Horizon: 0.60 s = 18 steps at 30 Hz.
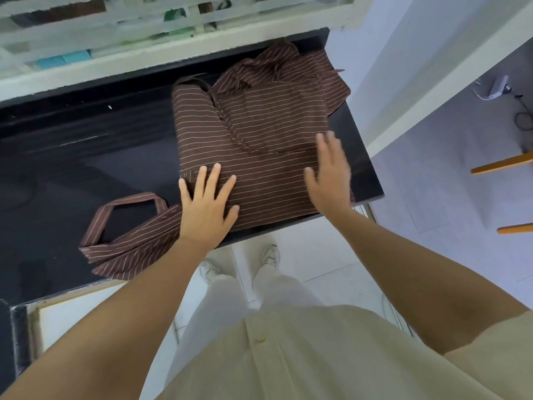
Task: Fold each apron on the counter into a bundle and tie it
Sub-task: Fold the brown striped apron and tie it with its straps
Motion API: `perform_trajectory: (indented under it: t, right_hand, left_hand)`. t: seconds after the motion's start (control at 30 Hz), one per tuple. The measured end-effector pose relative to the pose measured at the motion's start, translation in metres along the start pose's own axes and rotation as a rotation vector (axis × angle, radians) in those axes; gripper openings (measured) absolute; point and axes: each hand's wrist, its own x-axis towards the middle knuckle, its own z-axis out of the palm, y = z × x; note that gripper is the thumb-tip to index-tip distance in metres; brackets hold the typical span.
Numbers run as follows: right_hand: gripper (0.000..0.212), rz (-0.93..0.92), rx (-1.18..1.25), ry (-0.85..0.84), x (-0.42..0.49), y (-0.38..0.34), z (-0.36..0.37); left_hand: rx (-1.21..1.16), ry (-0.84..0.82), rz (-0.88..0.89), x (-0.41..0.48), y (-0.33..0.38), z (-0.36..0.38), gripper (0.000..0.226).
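1. Brown woven cloth with thin pale stripes: the apron [259, 157] lies soft and lightly creased on a glossy black counter [86, 157], at the counter's right end and close to the front edge.
2. The main part is folded into a rough rectangle. A narrow dark tie [230, 125] runs diagonally across its upper half.
3. The neck loop [132, 197] lies flat on the counter to the left, joined to a striped panel that trails toward the near-left edge.
4. More of the same striped cloth [288, 70] is bunched at the back right corner — I can't tell whether it is this apron or another one.
5. Left hand [206, 203]: palm down, fingers straight and spread, pressing flat on the near-left part of the fold. It grips nothing. The bare forearm reaches in from the lower left.
6. Right hand [330, 174]: blurred, with fingers straight, thumb out and palm facing the cloth, at the right edge of the fold. It holds nothing; I can't tell whether it touches the cloth.
7. The fold spans the gap between the hands — the left sits on its near-left corner, the right at its right side.
8. Below the counter edge are a white tiled floor [331, 269] and pale shoes [269, 254].
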Motion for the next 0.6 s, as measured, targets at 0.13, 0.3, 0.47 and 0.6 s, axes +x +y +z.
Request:
perform_trajectory:
  t: [0.13, 0.3, 0.47, 0.6]
  right_hand:
    - [0.062, -0.149, -0.219, -0.435, -0.002, 0.007, 0.031]
    - [0.067, 0.066, -0.365, -0.368, 0.006, 0.031, 0.034]
    - [0.059, -0.420, -0.258, -0.247, 0.012, -0.024, 0.045]
    - [0.060, -0.299, -0.298, -0.438, 0.011, -0.004, 0.054]
  left_hand:
    - [0.003, -0.169, -0.051, 0.010, 0.007, 0.024, 0.078]
    - [0.044, -0.153, -0.052, 0.010, 0.004, 0.036, 0.079]
    - [0.015, -0.053, 0.006, 0.011, -0.001, 0.035, 0.076]
    - [0.024, -0.113, 0.048, 0.010, -0.012, 0.038, 0.078]
